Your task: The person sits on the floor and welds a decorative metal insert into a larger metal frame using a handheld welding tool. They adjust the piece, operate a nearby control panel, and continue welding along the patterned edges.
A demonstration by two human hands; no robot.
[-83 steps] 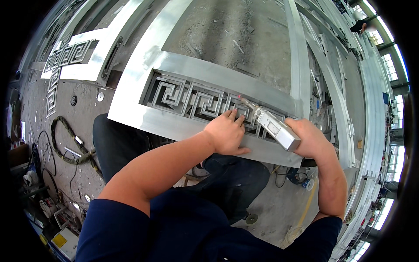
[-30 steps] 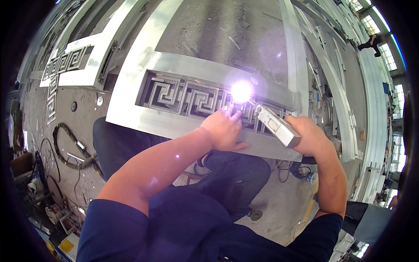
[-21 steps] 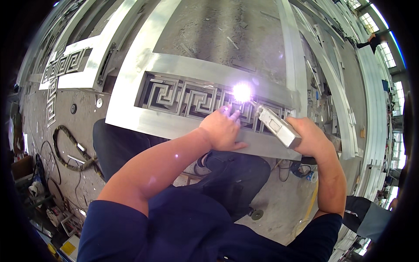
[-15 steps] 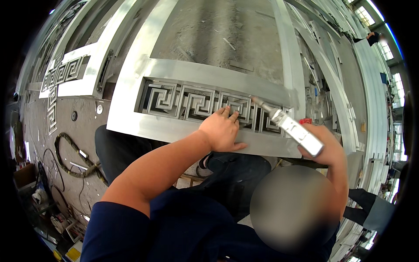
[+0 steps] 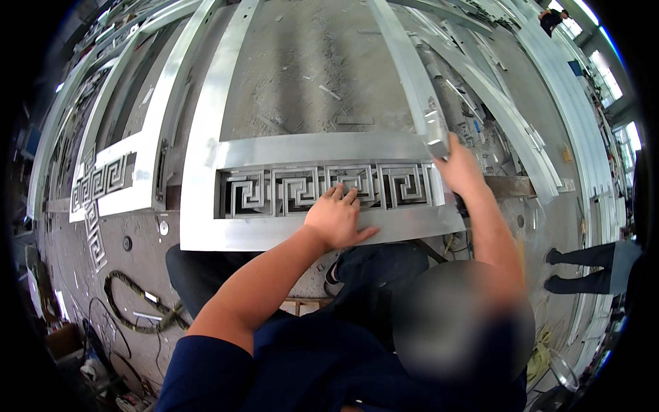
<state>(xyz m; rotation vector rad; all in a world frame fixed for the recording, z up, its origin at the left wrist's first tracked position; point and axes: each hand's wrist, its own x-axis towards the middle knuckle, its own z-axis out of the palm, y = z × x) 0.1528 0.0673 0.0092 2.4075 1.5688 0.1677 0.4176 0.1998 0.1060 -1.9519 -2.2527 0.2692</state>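
A silvery metal frame (image 5: pixel 274 147) lies in front of me, with a row of square-spiral metal lattice (image 5: pixel 295 189) set in its near opening. My left hand (image 5: pixel 336 218) rests on the lattice's middle, fingers spread and palm down, with the thumb on the near rail. My right hand (image 5: pixel 461 168) is closed round a hammer (image 5: pixel 434 129) at the lattice's right end. The hammer's silvery, block-like head points away from me over the frame's right side. Its handle is mostly hidden by the hand, and I cannot tell whether the head touches the frame.
At the left lies another frame (image 5: pixel 113 196) with spiral lattice pieces (image 5: pixel 103 180) on it. A coiled hose (image 5: pixel 120 319) and a small black disc (image 5: pixel 127 243) are on the floor. Long metal bars (image 5: pixel 491 117) run along the right. Another person's legs (image 5: pixel 583 270) show at the far right.
My right hand has moved away from me and left, bringing the hammer from raised near me to the frame's right side. My left hand stays on the lattice. The view has shifted.
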